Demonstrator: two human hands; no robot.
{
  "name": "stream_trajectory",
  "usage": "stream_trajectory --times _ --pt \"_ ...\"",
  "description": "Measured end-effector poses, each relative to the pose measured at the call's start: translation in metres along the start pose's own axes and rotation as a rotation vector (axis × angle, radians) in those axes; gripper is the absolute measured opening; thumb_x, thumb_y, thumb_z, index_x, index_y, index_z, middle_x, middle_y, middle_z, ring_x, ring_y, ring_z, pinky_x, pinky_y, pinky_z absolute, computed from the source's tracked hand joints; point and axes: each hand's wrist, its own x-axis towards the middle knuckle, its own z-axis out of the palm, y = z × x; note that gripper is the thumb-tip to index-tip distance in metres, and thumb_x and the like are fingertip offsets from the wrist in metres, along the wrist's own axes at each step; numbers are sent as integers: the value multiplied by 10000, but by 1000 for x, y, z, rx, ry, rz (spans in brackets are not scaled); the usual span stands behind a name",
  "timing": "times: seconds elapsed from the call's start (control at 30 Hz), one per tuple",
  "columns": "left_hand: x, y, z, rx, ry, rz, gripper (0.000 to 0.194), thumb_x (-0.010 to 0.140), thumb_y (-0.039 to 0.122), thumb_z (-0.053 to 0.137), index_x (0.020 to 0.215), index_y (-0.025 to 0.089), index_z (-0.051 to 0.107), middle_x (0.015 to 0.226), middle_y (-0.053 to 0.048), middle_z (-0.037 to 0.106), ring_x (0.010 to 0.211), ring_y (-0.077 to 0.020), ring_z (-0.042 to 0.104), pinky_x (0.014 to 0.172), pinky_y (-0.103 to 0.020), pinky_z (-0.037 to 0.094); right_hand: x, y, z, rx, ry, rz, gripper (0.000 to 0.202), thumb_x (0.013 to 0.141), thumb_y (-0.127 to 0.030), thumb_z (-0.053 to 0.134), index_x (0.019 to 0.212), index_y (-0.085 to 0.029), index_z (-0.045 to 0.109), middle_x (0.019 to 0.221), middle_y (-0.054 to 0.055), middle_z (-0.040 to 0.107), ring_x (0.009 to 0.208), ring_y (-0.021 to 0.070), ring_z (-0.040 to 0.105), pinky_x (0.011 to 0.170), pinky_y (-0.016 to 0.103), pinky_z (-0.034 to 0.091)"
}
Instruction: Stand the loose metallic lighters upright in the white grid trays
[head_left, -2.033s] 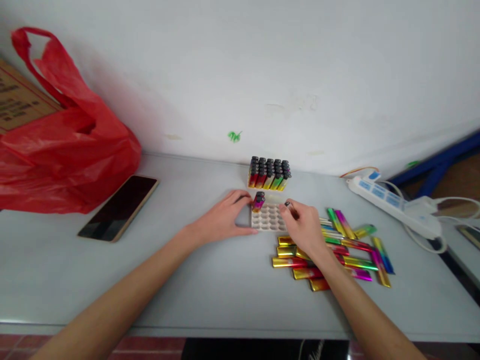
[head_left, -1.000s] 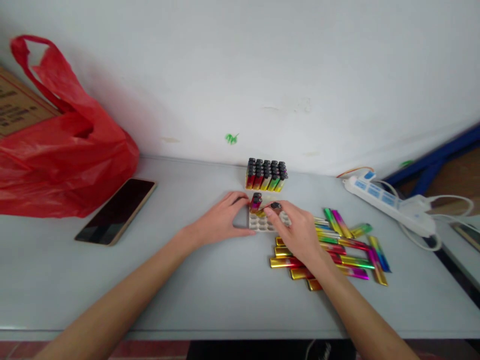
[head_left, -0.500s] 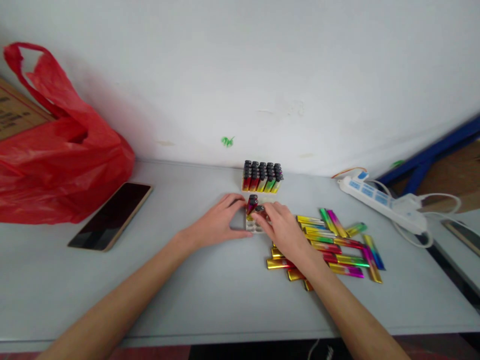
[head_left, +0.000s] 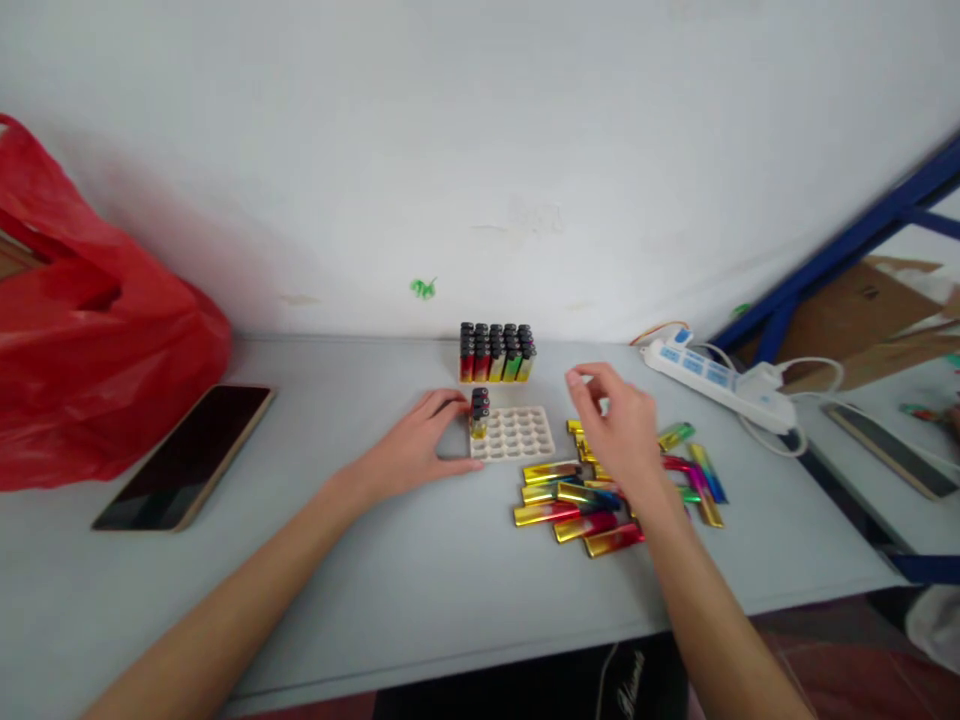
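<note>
So the person's left hand (head_left: 420, 435) has the white tray (head_left: 521, 432) by its left side, thumb at the near corner and fingers at the far one. A few black-topped lighters (head_left: 479, 412) stand upright in the tray's leftmost column. Right hand (head_left: 619, 425) is kinda loose, thumb and finger bent with a gap between, up over a messy pile of shiny lighters (head_left: 546, 512) lying on the counter (head_left: 337, 580), just right of the tray. Can't tell if it's touching any. Behind the tray there's a tight block of upright lighters (head_left: 496, 355) near the wall (head_left: 375, 150).
</note>
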Motion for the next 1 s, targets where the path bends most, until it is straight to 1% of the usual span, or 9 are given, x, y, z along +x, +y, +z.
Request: stream_trajectory --times 0.07,0.17,0.27,0.33,0.43,0.5,0.63,0.73,1.0 --pt "0 -2 1 5 -5 4 729 921 756 761 1393 213 649 1542 -166 602 1452 -393 588 1285 -566 484 -6 19 -28 -85 139 86 449 1103 -580 528 1064 -204 771 769 36 743 702 224 697 748 344 453" --pt "0 -4 3 10 14 17 737 932 789 723 1377 206 648 1544 -171 599 1449 -396 590 1284 -577 481 -35 52 -66 -205 288 211 496 1069 -624 530 1052 -200 786 813 68 760 750 251 715 771 370 483" --pt "0 -6 4 16 33 33 729 938 794 708 1356 200 652 1528 -178 607 1424 -401 609 1270 -588 495 -76 87 -91 -286 292 330 562 1050 -680 514 1028 -186 781 843 100 766 750 260 713 761 395 515" --pt "0 -6 4 22 31 35 722 937 785 712 1356 200 653 1523 -177 609 1414 -403 617 1264 -587 502 -102 107 -100 -267 196 372 621 1027 -739 526 1050 -174 782 892 126 771 748 261 707 736 405 547" --pt "1 -6 4 23 37 31 710 925 778 728 1349 213 662 1518 -164 615 1401 -401 628 1260 -581 510 -127 128 -104 -236 70 371 706 1008 -807 527 1150 -170 795 1078 173 766 847 284 735 715 415 595" --pt "1 -6 4 25 44 27 696 918 772 740 1334 219 671 1511 -155 620 1391 -397 633 1256 -576 515 -134 135 -103 -239 22 336 744 1019 -832 488 1199 -179 795 1149 187 758 948 310 743 786 446 622" --pt "1 -7 4 35 40 22 699 911 783 742 1321 221 673 1504 -156 622 1388 -397 631 1255 -577 516 -135 139 -96 -270 12 311 839 1011 -895 422 1223 -173 793 1117 190 759 914 312 724 890 503 618" --pt "2 -7 4 30 35 25 718 909 806 728 1317 218 673 1503 -161 623 1385 -396 632 1252 -571 520 -133 140 -91 -280 37 338 911 985 -940 403 1233 -149 781 1072 186 761 808 288 699 853 498 611" --pt "2 -6 4 31 41 11 703 896 781 756 1326 228 687 1499 -141 630 1378 -383 638 1262 -544 511 -116 149 -82 -315 -22 438 1004 906 -1010 401 1212 -124 761 974 181 802 762 304 714 783 470 572"
